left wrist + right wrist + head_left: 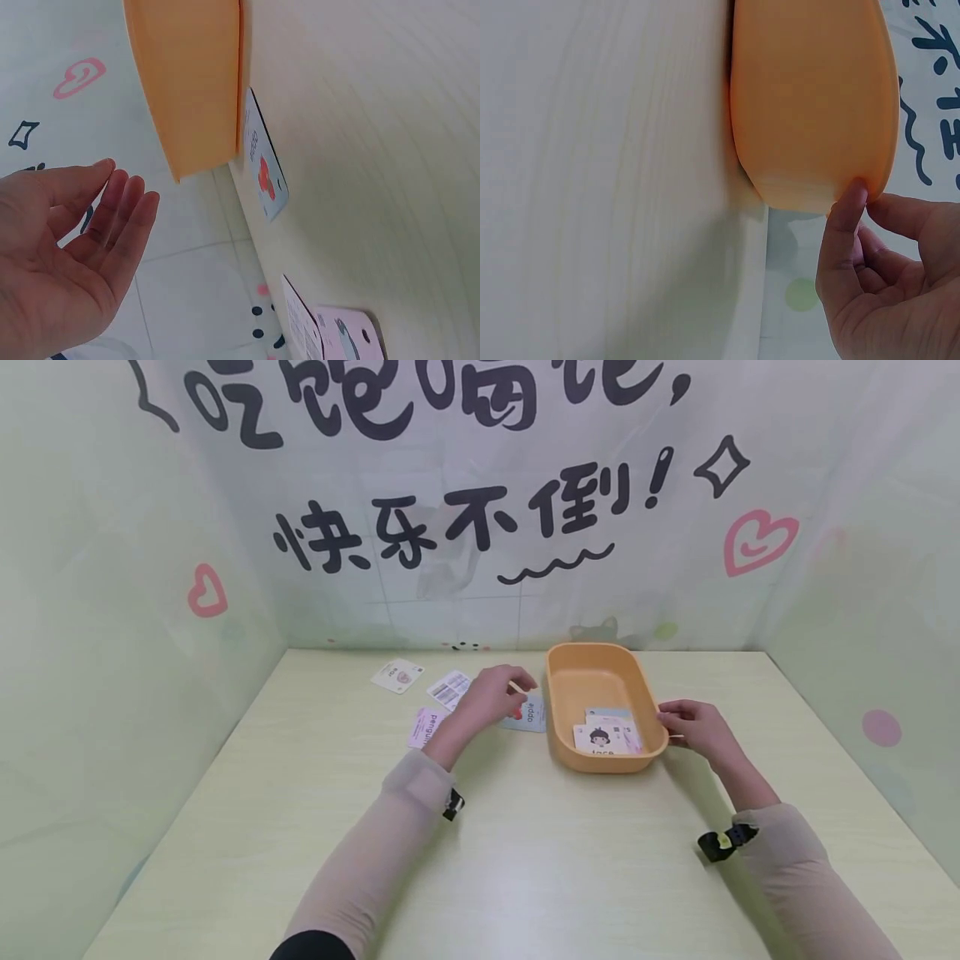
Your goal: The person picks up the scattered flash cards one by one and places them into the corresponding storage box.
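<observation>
My left hand (489,695) hovers over the table beside the blue apple card (532,717). Nothing shows between its loosely bent fingers in the left wrist view, where the apple card (264,169) lies flat near the orange plastic bin (196,90). At the bin's right side my right hand (699,728) pinches the rim between thumb and fingers, as the right wrist view also shows at the bin's corner (817,112). Inside the bin several cards overlap at the near end, a face card (598,740) on top.
Left of the left hand lie a purple penguin card (427,727), a white card with dark printed blocks (447,689), partly behind the hand, and a white card with a small picture (397,676). A printed cloth wall (450,618) rises behind the pale table (570,860).
</observation>
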`<state>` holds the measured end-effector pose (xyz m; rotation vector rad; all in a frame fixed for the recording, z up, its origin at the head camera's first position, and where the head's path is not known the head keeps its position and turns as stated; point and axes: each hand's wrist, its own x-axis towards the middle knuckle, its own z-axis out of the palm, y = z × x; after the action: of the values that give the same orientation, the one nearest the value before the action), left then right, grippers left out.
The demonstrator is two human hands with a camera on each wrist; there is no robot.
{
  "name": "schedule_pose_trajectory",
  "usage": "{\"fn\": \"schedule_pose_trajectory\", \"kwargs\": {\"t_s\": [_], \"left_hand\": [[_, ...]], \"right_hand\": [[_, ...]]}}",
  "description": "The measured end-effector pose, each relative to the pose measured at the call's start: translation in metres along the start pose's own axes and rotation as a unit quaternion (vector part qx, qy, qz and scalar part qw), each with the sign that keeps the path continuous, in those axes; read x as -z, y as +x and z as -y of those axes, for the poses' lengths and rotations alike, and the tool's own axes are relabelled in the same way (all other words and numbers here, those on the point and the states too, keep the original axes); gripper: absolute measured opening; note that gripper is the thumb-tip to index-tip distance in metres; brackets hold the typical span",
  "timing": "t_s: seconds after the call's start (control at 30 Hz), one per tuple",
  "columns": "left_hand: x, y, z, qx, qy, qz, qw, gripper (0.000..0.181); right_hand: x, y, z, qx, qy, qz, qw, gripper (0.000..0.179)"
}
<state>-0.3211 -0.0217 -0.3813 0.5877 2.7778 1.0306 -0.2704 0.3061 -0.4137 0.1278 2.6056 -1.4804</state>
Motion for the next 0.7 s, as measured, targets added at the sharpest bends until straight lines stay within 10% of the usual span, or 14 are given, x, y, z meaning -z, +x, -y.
{"fn": "schedule_pose_trajectory", "kwargs": {"t_s": [0.7], "left_hand": [[0.055,-0.039,0.094,0.113,0.037,-0.011,0.9929,0.035]], "right_hand": [[0.000,-0.001,0.002,-0.002,-0.001,0.000,1.0000,0.048]]}}
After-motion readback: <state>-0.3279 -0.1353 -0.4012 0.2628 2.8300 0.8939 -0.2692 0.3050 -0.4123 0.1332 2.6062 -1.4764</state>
